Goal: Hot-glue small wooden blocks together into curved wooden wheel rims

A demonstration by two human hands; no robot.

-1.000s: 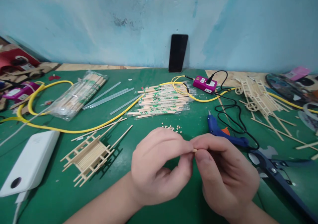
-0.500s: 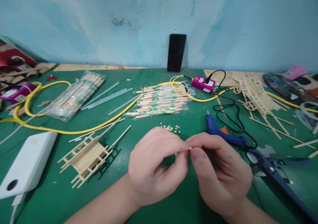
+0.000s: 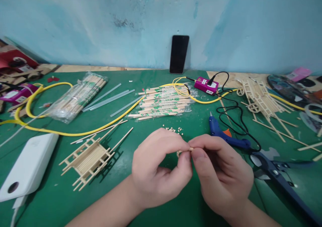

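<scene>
My left hand (image 3: 162, 168) is closed in a pinch on a small pale wooden piece (image 3: 179, 152), mostly hidden behind the fingers. My right hand (image 3: 222, 175) meets it fingertip to fingertip, its thumb and forefinger pinched on a tiny wooden bit (image 3: 191, 149). Whether the two bits are joined I cannot tell. Just beyond the hands lies a scatter of tiny cut wooden pieces (image 3: 179, 129). To the left stands a small cart body (image 3: 92, 160) built of wooden sticks, with two long shafts. A blue glue gun (image 3: 221, 133) lies beyond my right hand.
Dark blue cutters (image 3: 276, 173) lie at right, near a finished-looking stick cart (image 3: 259, 97) with wheels. Wrapped chopsticks (image 3: 163, 102), a chopstick pack (image 3: 77, 96), clear glue sticks (image 3: 109, 99), a yellow cable (image 3: 83, 133), a purple socket (image 3: 206, 86), a phone (image 3: 179, 54) and a white power bank (image 3: 30, 166) surround the hands.
Both hands stay together at nearly the same spot. The fingertips have shifted slightly, and more of the small wooden piece shows between them.
</scene>
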